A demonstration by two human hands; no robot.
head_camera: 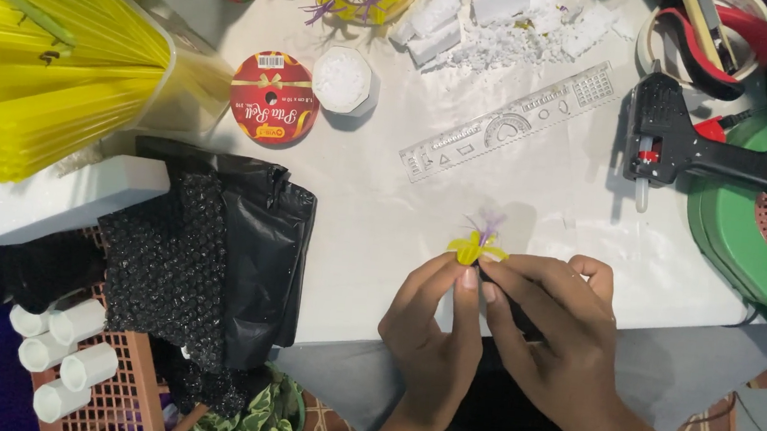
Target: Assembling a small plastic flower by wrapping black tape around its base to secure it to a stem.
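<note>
Both hands, left hand [434, 328] and right hand [553, 327], are pinching together on a small yellow-petalled, purple-centred straw flower [477, 243], seemingly near-finished, over the white table [372, 233], black glue gun [690, 151] lying untouched.

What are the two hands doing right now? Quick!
Left hand: closed, fingertips pinching the small yellow and purple flower.
Right hand: closed, fingertips pinching the same flower from the other side.

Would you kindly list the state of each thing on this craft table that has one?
Flower: pinched upright between both hands.
Left hand: gripping flower.
Right hand: gripping flower.
Glue gun: lying on its side, unheld.
Ribbon spool: lying flat.
Ruler: flat, angled.
Black bag: crumpled.
</note>
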